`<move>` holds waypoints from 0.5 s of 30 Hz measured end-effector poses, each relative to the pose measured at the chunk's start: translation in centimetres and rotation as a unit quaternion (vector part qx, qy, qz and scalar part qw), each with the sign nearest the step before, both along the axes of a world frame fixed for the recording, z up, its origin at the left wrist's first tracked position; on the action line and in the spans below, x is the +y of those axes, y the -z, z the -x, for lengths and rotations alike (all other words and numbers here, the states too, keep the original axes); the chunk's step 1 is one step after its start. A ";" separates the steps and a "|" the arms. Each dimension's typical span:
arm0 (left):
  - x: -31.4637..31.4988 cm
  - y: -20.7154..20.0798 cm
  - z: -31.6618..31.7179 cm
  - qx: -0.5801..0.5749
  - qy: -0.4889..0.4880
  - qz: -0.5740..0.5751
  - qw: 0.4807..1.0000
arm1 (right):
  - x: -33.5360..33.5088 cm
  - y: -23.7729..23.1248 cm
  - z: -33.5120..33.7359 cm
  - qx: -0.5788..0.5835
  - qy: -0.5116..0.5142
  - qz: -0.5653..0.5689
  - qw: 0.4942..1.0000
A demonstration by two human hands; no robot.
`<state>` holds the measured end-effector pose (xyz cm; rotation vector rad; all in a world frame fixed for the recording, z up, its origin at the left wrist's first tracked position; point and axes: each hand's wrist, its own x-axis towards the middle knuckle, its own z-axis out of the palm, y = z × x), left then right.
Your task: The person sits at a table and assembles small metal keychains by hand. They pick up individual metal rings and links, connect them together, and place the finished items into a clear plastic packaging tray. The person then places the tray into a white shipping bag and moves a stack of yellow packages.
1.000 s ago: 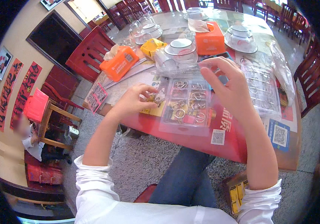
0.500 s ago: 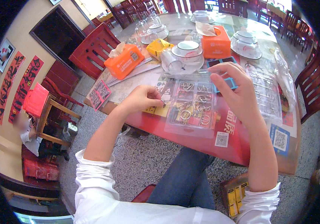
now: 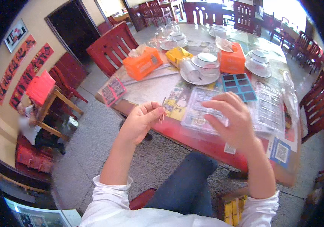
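So the left hand is pinching a small, thin, silvery metal piece between thumb and fingertips, just off the near edge of the glossy, red-and-pale printed worktop. Too tiny to make out its exact shape, tbh. The right hand is hovering loosely curled, thumb and fingers apart, around the near right part of a flat, clear plastic case with metal shapes inside; can't tell if it's touching. A blue-framed card with dark squares is lying just beyond that hand, and a second clear plastic case is sitting to its right. Over left, a pink-framed card is resting near the worktop's edge.
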<state>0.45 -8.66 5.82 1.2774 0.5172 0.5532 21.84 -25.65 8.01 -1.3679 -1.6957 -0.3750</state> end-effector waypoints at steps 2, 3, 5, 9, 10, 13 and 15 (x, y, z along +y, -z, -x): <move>-2.9 -0.6 0.1 -0.026 0.043 0.044 0.998 | 0.0 -0.6 3.2 0.008 -0.012 -0.055 0.998; -4.3 -1.0 0.2 -0.034 0.060 0.053 0.996 | -0.2 -0.5 4.2 -0.018 -0.011 -0.065 0.998; -6.2 -1.4 0.5 -0.043 0.096 0.060 0.993 | -0.7 0.2 5.3 -0.066 -0.013 -0.088 0.994; -9.3 -1.6 0.5 -0.050 0.132 0.090 0.986 | -3.4 1.0 6.4 -0.099 0.037 -0.117 0.988; -9.8 -1.5 0.8 -0.060 0.141 0.124 0.980 | -4.0 1.0 6.7 -0.088 0.046 -0.100 0.990; -11.0 -0.6 1.4 -0.095 0.163 0.209 0.960 | -5.8 1.2 8.2 0.000 0.077 -0.060 0.995; -11.8 1.0 1.8 -0.136 0.152 0.244 0.948 | -6.2 2.6 9.9 0.129 0.079 -0.044 0.987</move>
